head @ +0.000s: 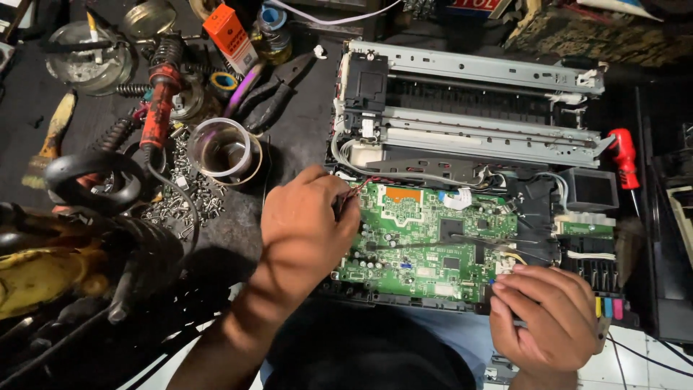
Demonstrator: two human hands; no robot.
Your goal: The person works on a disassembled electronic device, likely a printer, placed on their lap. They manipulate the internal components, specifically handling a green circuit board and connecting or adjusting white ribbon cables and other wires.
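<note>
An opened printer chassis (476,108) lies on the dark bench with its green circuit board (426,242) exposed at the front. My left hand (307,224) rests on the board's left edge, its fingers pinching thin red and black wires there. My right hand (548,318) sits at the board's lower right corner, fingers curled around a thin dark probe or tool whose shaft runs left across the board. What the tool's tip touches is hard to make out.
A red-handled screwdriver (624,159) lies right of the chassis. On the left are a clear cup (227,150), scattered screws (184,198), a red soldering tool (160,105), pliers (278,90), an orange box (229,36) and a brush (50,137).
</note>
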